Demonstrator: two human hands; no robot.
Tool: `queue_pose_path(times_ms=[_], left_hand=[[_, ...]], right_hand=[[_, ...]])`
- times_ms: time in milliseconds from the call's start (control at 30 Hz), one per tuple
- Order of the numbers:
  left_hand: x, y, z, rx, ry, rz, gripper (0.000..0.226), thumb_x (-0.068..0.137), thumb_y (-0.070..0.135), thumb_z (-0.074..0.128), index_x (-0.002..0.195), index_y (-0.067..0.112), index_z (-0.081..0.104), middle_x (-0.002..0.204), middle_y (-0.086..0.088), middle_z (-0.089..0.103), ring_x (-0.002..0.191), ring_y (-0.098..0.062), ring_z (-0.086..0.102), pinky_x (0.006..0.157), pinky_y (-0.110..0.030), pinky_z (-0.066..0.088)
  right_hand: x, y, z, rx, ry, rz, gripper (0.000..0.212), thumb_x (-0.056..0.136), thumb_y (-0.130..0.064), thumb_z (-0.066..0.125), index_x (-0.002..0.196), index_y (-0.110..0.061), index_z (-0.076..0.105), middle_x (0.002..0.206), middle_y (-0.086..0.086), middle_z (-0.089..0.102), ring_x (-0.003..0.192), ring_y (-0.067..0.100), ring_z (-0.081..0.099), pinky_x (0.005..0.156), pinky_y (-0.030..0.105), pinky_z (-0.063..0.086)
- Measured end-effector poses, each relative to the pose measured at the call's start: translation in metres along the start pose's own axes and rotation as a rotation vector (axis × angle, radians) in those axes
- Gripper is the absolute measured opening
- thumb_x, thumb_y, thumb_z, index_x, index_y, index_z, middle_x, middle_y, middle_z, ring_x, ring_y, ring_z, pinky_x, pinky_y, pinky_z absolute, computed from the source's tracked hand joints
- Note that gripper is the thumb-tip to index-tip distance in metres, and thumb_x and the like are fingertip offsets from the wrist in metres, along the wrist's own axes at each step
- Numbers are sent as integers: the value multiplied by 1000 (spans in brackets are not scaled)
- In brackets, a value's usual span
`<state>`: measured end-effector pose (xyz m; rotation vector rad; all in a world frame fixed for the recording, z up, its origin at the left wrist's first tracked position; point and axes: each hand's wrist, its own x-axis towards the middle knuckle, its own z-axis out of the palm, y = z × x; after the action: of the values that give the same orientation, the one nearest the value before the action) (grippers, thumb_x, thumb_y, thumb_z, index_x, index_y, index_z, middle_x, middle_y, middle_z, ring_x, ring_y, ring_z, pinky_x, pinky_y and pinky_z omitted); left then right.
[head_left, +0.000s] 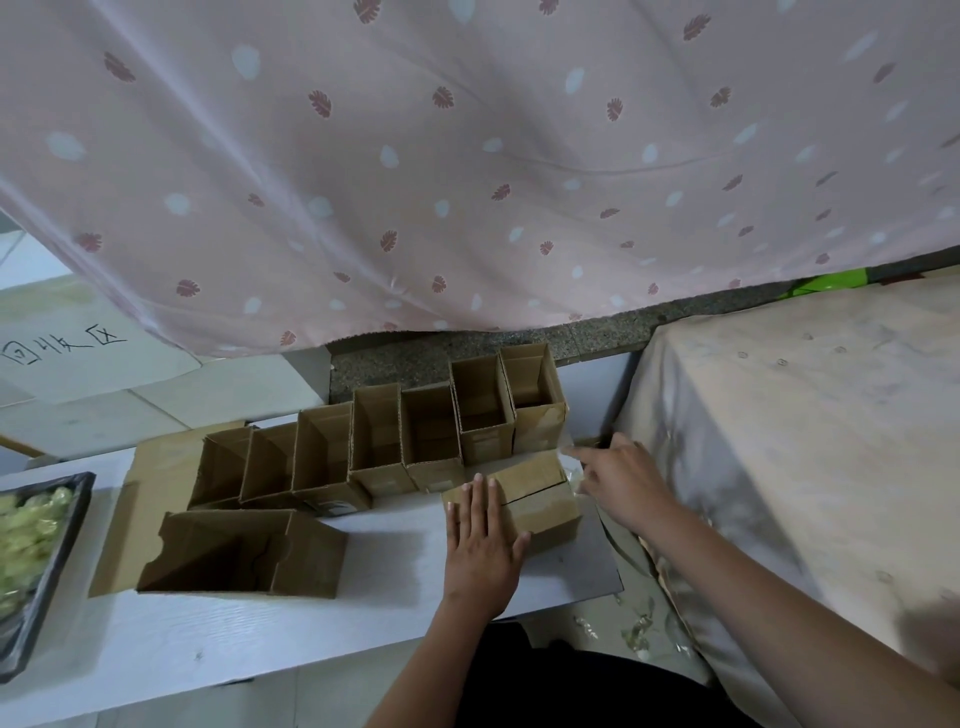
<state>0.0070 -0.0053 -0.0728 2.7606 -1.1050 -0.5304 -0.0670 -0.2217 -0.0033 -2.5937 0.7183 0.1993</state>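
Pressing down with straight, spread fingers, the left hand (483, 540) lies flat on the closed cardboard box (540, 493), which sits on the white table (363, 597) near its right edge, just in front of a row of open boxes (379, 447). The right hand (623, 483) is at the box's right end, its fingers pinching clear tape (569, 451).

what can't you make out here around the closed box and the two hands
- Head view: what the right hand holds at the end of the closed box; its own back hides the fingers.
- Part of the box top, under the flat left hand.
- Black tray: cut by the left edge, greenish contents blurred.
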Motion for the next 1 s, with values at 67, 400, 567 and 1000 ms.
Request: queue_pose_path(times_ms=[67, 400, 567, 1000], left_hand=[[0, 0, -2, 7, -16, -10, 83, 100, 66, 13, 154, 16, -27, 162, -5, -32, 146, -23, -35, 121, -43, -19], [22, 34, -40, -104, 104, 130, 99, 90, 43, 64, 159, 31, -6, 168, -8, 0, 155, -29, -5, 123, -53, -7], [35, 29, -55, -232, 137, 159, 112, 70, 49, 83, 158, 33, 17, 161, -1, 21, 148, -26, 18, 119, -46, 26], [26, 20, -49, -435, 162, 104, 111, 61, 52, 90, 152, 27, 31, 152, 3, 26, 141, -19, 28, 110, -38, 43]], right_hand=[[3, -1, 0, -12, -12, -11, 32, 93, -33, 66, 125, -32, 68, 107, 7, 67, 108, 25, 56, 90, 31, 45], [-8, -34, -11, 381, -127, -71, 26, 78, -34, 82, 87, -42, 59, 92, -14, 65, 87, 4, 63, 76, 25, 53], [-9, -43, -21, 356, -57, -150, 34, 79, -20, 81, 77, -44, 57, 80, -19, 61, 79, -2, 59, 71, 20, 49], [-20, -59, -21, 297, -14, -132, 22, 87, -36, 73, 83, -43, 53, 100, -15, 46, 93, 9, 56, 85, 28, 47]])
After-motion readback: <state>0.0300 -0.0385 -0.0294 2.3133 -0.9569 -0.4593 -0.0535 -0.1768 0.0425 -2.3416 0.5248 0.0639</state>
